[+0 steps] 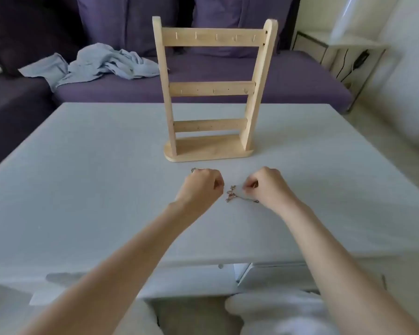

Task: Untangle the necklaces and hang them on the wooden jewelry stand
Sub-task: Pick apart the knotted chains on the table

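Two hands — left hand, right hand — pinch tangled necklaces.

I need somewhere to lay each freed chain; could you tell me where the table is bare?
Bare table lies left of the left hand and right of the right hand. It is crowded between the hands, around the necklaces, up to the wooden stand.
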The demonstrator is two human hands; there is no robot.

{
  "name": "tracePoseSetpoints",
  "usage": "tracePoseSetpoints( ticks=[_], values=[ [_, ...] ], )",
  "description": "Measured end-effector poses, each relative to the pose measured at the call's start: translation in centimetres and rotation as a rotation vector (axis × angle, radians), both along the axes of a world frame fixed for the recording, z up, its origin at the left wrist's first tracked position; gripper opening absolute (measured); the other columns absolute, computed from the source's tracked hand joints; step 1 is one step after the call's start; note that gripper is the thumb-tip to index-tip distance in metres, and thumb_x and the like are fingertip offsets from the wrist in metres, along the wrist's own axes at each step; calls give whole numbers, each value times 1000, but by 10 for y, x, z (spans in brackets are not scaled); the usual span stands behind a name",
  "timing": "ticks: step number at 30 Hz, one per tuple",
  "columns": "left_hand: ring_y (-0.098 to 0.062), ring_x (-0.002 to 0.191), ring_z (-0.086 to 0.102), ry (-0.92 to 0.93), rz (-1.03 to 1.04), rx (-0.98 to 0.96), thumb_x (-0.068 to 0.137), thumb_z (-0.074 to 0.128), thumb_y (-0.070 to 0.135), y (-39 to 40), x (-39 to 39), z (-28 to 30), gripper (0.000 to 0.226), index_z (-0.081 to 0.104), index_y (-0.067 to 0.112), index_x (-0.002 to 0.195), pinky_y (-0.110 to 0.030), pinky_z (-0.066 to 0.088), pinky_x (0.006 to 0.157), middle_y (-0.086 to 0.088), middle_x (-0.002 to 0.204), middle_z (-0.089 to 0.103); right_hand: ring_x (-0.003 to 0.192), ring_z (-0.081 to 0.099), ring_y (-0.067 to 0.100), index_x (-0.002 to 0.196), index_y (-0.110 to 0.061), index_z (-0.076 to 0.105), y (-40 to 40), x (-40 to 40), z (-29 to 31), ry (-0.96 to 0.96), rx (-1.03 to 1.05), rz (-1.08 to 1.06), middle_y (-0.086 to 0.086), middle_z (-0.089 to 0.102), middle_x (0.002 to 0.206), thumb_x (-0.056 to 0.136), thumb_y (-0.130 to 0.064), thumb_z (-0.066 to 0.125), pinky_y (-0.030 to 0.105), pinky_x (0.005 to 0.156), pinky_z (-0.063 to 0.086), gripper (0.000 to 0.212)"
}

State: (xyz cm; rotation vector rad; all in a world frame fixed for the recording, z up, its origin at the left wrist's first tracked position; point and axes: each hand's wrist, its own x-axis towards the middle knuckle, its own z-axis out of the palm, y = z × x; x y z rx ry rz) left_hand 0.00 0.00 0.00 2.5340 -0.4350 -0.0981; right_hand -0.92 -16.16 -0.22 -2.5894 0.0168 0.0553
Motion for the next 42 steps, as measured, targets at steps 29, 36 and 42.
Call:
tracePoseSetpoints(
  ticks=[29, 36, 42],
  values=[
    [-11, 76, 63, 44, 87, -293, 83, 61, 5, 12, 11, -2, 18, 60, 22, 76, -27, 51, 67, 16, 68, 61, 71, 54, -3, 89, -16, 73, 15, 13, 9, 24, 352, 6, -13, 65, 77, 89, -14, 60, 6, 58, 38, 13],
    [5, 52, 54, 89, -18, -348, 82, 63, 7, 24, 1, 14, 17, 58, 23, 78, -11, 38, 44, 14, 71, 65, 58, 55, 1, 84, -14, 69, 26, 4, 21, 184, 650, 112, -1, 68, 72, 81, 5, 64, 13, 54, 41, 20],
    [-23, 76, 67, 70, -69, -366, 85, 61, 5, 27, -2, 26, 26, 54, 28, 74, -39, 54, 67, 13, 72, 65, 57, 54, 3, 90, -8, 67, 26, -1, 25, 244, 749, 133, 4, 69, 75, 77, 5, 68, 15, 54, 37, 18]
  ],
)
